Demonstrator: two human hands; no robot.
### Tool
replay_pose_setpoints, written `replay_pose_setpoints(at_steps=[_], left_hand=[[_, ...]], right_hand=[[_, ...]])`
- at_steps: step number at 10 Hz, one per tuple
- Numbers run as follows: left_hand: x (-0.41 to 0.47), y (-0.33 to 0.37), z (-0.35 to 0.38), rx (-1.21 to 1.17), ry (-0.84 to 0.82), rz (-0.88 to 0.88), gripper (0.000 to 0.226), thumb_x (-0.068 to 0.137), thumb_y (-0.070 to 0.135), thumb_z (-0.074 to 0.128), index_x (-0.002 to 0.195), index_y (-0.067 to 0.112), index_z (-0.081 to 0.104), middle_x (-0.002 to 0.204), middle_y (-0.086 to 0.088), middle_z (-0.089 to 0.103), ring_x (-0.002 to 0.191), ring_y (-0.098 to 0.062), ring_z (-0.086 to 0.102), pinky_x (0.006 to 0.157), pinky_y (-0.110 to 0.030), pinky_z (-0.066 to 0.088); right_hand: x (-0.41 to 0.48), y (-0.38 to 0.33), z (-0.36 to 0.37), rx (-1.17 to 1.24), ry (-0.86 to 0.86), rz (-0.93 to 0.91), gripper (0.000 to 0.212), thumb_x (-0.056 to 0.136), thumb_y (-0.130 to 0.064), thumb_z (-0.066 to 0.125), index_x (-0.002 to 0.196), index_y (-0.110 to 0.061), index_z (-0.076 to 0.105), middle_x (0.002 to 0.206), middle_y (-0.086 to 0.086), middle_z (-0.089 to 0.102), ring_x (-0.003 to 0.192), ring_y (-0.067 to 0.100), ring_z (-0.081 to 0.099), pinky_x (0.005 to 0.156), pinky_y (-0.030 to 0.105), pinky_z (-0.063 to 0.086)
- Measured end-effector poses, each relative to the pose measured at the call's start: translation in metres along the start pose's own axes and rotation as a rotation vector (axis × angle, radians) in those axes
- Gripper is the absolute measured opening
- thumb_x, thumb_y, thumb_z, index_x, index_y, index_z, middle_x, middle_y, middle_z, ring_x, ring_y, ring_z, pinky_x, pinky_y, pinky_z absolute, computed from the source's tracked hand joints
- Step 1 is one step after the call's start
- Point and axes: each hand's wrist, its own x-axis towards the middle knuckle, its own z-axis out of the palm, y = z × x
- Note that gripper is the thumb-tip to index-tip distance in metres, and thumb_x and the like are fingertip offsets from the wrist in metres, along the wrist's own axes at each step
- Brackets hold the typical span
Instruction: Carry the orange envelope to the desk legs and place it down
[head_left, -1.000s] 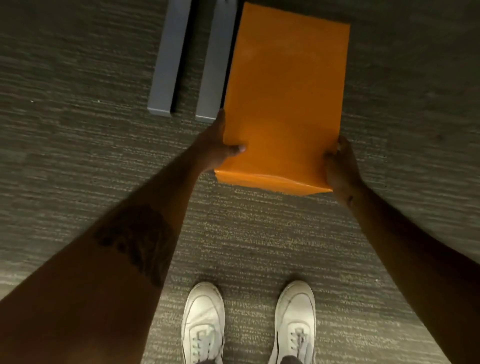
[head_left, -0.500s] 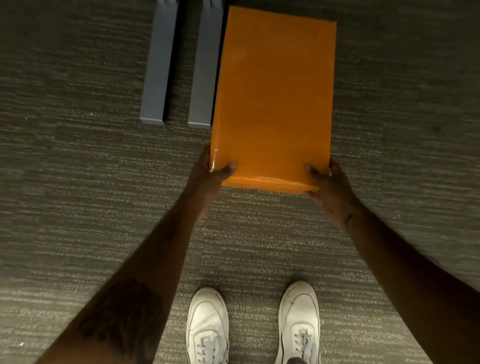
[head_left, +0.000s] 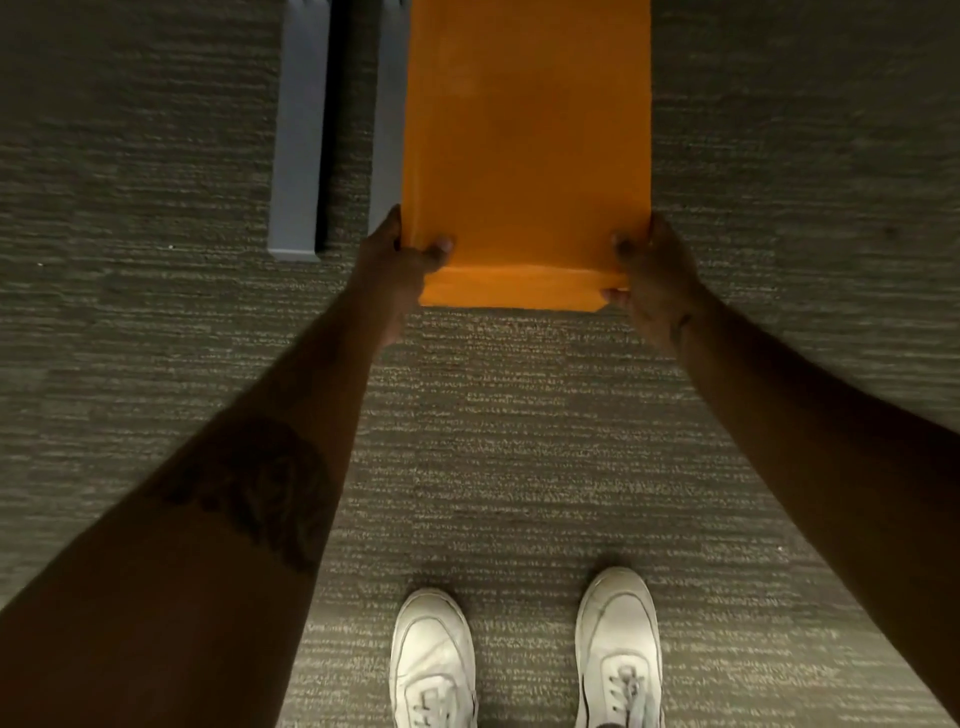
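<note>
Placement stage, seen from above. The orange envelope (head_left: 524, 150) is held low over the carpeted floor (head_left: 156, 338), its long axis running away from the person and its far end cut off by the top edge of the view. The left hand (head_left: 400, 260) pinches the near left corner, thumb on top; the right hand (head_left: 649, 270) pinches the near right corner in the same way. Both hands are closed on the envelope.

Two grey desk legs (head_left: 301, 130) lie side by side on the floor just left of the envelope; its left edge overlaps the nearer leg in view. Whether it touches that leg, or the floor, cannot be told. A pair of white shoes (head_left: 524, 660) stands well behind.

Likely hazards, as a judgement:
- With only the near corners supported, the far end may sag and strike the floor first, buckling the envelope.
- If the left edge lands on the nearer leg, the envelope may rest tilted and slide off.
- An uneven release could swing it askew from the legs.
</note>
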Motion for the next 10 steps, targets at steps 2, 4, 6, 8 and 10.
replay_pose_setpoints(at_steps=[2,4,6,8,10], left_hand=[[0.016,0.005,0.002,0.033,0.018,0.001,0.05,0.094,0.012,0.064,0.14,0.021,0.047,0.114,0.006,0.057,0.099,-0.012,0.055,0.074,-0.022,0.044],[0.022,0.001,0.002,0.099,0.039,0.042,0.048,0.095,0.017,0.063,0.139,0.021,0.047,0.126,0.0,0.06,0.103,-0.016,0.057,0.074,-0.026,0.044],[0.006,-0.007,0.0,0.32,0.212,0.06,0.088,0.083,0.052,0.071,0.151,0.013,0.032,0.146,-0.013,0.051,0.127,-0.03,0.053,0.103,-0.047,0.048],[-0.038,-0.025,-0.006,0.7,0.255,0.24,0.092,0.088,0.065,0.054,0.155,0.011,0.021,0.16,-0.016,0.029,0.145,-0.032,0.029,0.117,-0.047,0.029],[-0.105,-0.015,-0.004,1.111,0.226,0.362,0.085,0.096,0.065,0.033,0.157,0.014,0.004,0.165,-0.016,-0.001,0.151,-0.037,-0.002,0.12,-0.055,0.008]], right_hand=[[0.012,-0.004,0.007,-0.004,-0.011,0.014,0.049,0.102,-0.021,0.044,0.146,-0.037,0.033,0.146,-0.005,0.042,0.123,0.023,0.046,0.092,0.046,0.048],[0.018,-0.001,0.007,-0.042,-0.021,0.007,0.054,0.102,-0.023,0.045,0.149,-0.042,0.025,0.151,-0.006,0.038,0.124,0.023,0.045,0.088,0.044,0.048],[0.012,-0.004,0.001,-0.312,-0.068,-0.028,0.066,0.102,-0.038,0.038,0.154,-0.031,-0.002,0.159,0.007,0.026,0.136,0.033,0.039,0.095,0.051,0.048],[-0.024,0.014,-0.007,-0.922,-0.022,-0.318,0.079,0.096,-0.056,0.039,0.155,-0.027,-0.005,0.159,0.027,0.006,0.141,0.051,0.022,0.106,0.066,0.034],[-0.087,0.003,-0.016,-1.282,-0.074,-0.492,0.081,0.094,-0.065,0.028,0.155,-0.024,-0.005,0.161,0.027,-0.005,0.147,0.046,-0.001,0.113,0.068,0.013]])
